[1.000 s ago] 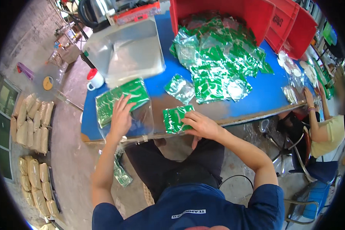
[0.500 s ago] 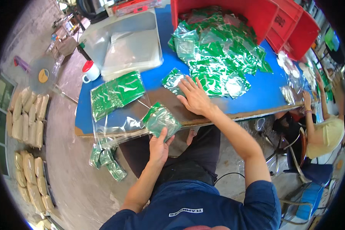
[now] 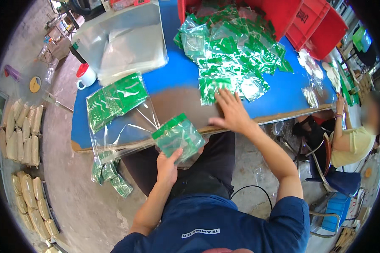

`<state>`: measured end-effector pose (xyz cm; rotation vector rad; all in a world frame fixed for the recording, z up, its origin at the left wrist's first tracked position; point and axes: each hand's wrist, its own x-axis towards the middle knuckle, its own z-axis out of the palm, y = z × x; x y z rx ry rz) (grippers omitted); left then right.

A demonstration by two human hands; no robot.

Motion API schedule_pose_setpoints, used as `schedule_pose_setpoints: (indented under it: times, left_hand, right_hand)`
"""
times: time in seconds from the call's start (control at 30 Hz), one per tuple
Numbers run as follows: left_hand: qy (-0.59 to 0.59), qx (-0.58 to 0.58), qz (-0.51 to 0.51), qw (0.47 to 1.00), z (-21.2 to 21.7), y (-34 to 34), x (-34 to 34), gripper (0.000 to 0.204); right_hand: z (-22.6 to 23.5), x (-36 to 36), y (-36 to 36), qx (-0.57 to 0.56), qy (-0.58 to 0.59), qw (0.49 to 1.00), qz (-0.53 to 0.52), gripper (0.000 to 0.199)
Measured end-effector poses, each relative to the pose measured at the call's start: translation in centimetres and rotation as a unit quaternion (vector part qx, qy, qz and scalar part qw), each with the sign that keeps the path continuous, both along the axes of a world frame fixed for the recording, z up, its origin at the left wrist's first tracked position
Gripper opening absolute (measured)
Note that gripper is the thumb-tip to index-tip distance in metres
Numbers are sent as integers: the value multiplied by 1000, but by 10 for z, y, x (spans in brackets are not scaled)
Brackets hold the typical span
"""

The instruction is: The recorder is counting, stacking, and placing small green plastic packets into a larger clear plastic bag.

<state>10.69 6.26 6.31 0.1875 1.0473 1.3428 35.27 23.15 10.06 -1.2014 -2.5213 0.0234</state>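
Note:
My left hand (image 3: 168, 168) grips a small stack of clear packets with green tops (image 3: 179, 137) at the table's front edge, its thumb over the near side. To the right, my right hand (image 3: 236, 113) is spread, with its fingertips over the near edge of a heap of shiny green packets (image 3: 240, 55). Whether they press on a packet, I cannot tell. Left of the stack lies a large clear plastic bag (image 3: 128, 126) with green packets (image 3: 119, 100) inside its far part. The bag's near end hangs over the table edge.
The heap spills from a red crate (image 3: 289, 21). A grey tray (image 3: 158, 63) of clear bags (image 3: 133, 48) and a red-topped white mug (image 3: 86, 76) stand at the far left. More green packets (image 3: 120, 185) show below the table edge. A co-worker (image 3: 352, 143) sits at the right.
My right hand has moved right onto the heap's edge. The separate packet that was under it no longer lies there. My left hand's stack is turned and shows more fully. The view has shifted slightly.

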Motion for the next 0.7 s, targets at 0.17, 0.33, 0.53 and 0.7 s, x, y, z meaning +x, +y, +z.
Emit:
schedule_pose_setpoints:
  times: [0.17, 0.33, 0.53, 0.7]
  left_hand:
    - [11, 120, -37, 992, 16, -10, -13, 40]
    - [-77, 99, -86, 988, 20, 8, -1, 48]
    - [-62, 42, -54, 996, 8, 3, 6, 45]
    - [-105, 65, -16, 992, -1, 7, -4, 48]
  right_hand:
    - [-6, -4, -50, 24, 59, 976, 207, 52]
    - [11, -42, -87, -383, 485, 785, -29, 16]
    - [28, -44, -45, -329, 245, 910, -59, 35]
    - [-4, -14, -11, 46, -41, 997, 52, 39]
